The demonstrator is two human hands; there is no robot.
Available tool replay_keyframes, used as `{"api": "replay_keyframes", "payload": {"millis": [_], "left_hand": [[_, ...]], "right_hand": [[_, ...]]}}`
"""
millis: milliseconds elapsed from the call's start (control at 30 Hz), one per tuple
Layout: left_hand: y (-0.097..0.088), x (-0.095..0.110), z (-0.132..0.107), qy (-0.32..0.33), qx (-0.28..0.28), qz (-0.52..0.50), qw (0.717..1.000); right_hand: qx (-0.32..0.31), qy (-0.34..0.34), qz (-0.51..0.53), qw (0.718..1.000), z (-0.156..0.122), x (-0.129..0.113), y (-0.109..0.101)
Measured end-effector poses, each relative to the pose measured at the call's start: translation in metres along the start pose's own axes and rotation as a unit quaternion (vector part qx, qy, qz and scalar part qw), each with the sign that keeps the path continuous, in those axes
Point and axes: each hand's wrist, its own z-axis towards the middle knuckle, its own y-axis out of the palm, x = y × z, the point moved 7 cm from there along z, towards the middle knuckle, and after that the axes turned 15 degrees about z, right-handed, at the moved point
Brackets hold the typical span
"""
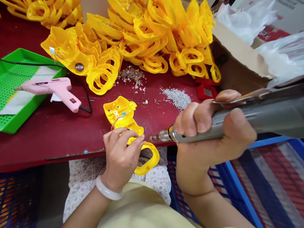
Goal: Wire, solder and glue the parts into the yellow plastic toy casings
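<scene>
A yellow plastic housing half (120, 109) with a ring-shaped end lies at the table's front edge, the ring jutting over my lap. Thin wires and a small green part show inside it. My left hand (121, 150) grips its middle, with fingertips pressed on the plastic and hiding part of it. In my right hand (214, 119) is a grey power screwdriver (273, 109), held nearly level. Its bit points left, close to my left fingertips; whether it touches the housing I cannot tell. Beyond lie a heap of small silver screws (178, 97) and a pile of tiny parts (132, 76).
Many yellow housings (151, 24) are stacked at the back of the red table (65, 138). A pink glue gun (51, 88) rests against a green tray (5, 125) at left, its cord trailing. An open carton (241, 52) with plastic bags stands right; blue crates (240, 188) sit below.
</scene>
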Motion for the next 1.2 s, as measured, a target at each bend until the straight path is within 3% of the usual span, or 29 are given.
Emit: {"api": "replay_keyframes", "payload": {"millis": [467, 567, 667, 833, 967, 1200], "left_hand": [[0.003, -0.008, 0.001, -0.073, 0.007, -0.099, 0.992], [-0.003, -0.013, 0.005, -0.057, -0.002, -0.055, 0.997], [-0.009, -0.030, 0.015, -0.064, -0.003, 0.027, 0.998], [0.010, -0.058, 0.034, -0.051, -0.067, 0.113, 0.990], [0.024, -0.062, 0.041, -0.018, -0.064, 0.120, 0.991], [0.026, -0.062, 0.041, -0.012, -0.032, 0.106, 0.994]], "right_hand": [[-0.010, -0.015, 0.005, 1.000, -0.001, 0.000, 0.002], [0.006, -0.024, -0.015, 1.000, 0.001, -0.002, -0.002], [0.016, -0.048, -0.033, 0.998, 0.005, -0.004, -0.007], [0.020, -0.066, -0.028, 0.997, 0.010, 0.001, -0.011], [0.037, -0.067, -0.055, 0.996, 0.015, 0.009, -0.011], [0.077, -0.081, -0.078, 0.991, 0.031, 0.025, -0.004]]}}
